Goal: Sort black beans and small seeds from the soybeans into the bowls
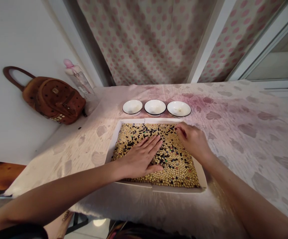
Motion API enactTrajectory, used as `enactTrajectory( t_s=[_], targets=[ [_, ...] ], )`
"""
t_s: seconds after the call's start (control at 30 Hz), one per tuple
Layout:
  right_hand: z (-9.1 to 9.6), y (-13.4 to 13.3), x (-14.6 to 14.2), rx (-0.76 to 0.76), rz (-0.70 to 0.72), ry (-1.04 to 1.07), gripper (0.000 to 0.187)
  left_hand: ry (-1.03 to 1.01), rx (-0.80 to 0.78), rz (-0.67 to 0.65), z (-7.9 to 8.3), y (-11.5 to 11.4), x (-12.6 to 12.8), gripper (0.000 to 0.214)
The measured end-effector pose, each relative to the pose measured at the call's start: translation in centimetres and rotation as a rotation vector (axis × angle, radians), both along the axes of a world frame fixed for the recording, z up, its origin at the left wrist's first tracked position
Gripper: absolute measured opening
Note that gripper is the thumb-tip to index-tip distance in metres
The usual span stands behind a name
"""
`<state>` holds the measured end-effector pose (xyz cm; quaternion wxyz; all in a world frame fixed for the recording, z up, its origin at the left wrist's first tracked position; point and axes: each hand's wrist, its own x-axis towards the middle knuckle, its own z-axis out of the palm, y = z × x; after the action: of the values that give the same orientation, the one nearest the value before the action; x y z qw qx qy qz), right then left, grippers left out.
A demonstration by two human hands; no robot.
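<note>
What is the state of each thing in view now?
left hand: open, flat on the beans
right hand: fingers curled, tips on beans
tray: filled with mixed beans
three bowls: upright, empty
backpack: leaning on wall
curtain: drawn shut

From where I stand, the widest open stretch is the right half of the frame, where the table [248, 139] lies bare beyond the tray's right wall. The tray [113, 142] fills the centre. The left hand [140, 156] lies flat across its middle and the right hand [193, 139] sits at its upper right corner. Just above, a row of three bowls [155, 107] leaves only narrow gaps. At upper left, a backpack [55, 99] and a bottle [77, 78] crowd the wall side.
</note>
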<state>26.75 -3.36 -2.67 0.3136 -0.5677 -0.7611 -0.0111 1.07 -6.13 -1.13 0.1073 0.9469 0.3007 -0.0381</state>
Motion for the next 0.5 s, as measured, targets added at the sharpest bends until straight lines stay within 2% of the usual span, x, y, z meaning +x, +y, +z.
enactTrajectory(
  t_s=[0.2,0.37,0.43,0.5],
  targets=[
    [0.0,0.0,0.1,0.002,0.004,-0.009,0.023,0.024,-0.026,0.053,0.0,0.1,-0.4,0.089],
    [-0.1,0.1,0.0,0.013,-0.003,-0.003,0.022,0.009,-0.09,0.02,0.5,0.1,0.0,0.086],
    [-0.1,0.1,0.0,0.012,-0.005,0.02,0.022,-0.016,-0.107,0.062,1.0,0.4,-0.4,0.081],
    [-0.1,0.0,0.0,-0.002,-0.007,0.075,0.021,-0.079,-0.069,0.176,1.5,1.0,-1.5,0.075]
  ],
)
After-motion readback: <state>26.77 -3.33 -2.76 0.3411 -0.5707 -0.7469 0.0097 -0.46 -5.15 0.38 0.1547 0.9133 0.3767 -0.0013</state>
